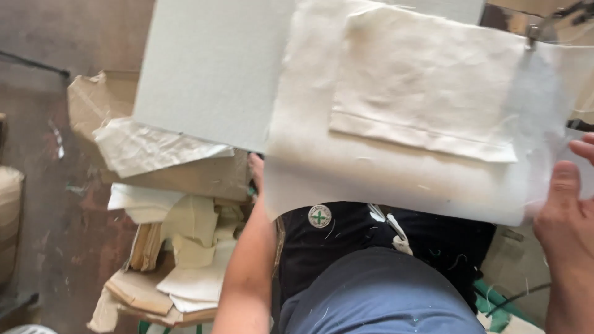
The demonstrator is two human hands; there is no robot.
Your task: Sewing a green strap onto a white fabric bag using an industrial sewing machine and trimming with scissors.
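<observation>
Overhead, from the head camera, we look down on a cream canvas fabric piece [396,154] with a sewn-on patch pocket [427,80], lying over the near part of a pale grey board [210,68]. Our right hand [566,216] is at the fabric's right edge: thumb laid on top of the cloth, fingertips showing just above it, so we read it as pinching that edge. Our left hand [256,173] reaches up under the fabric's lower left edge; only its heel and the forearm show, and we cannot tell whether the fingers are curled or loose. Scissors [550,21] rest at the upper right, touching the fabric's far corner. Below the fabric we see a dark apron [346,238] with a round badge [319,216]. To the left, on the floor, a cardboard box [99,105] and a heap of cream offcuts [185,247] sit beside the board.
</observation>
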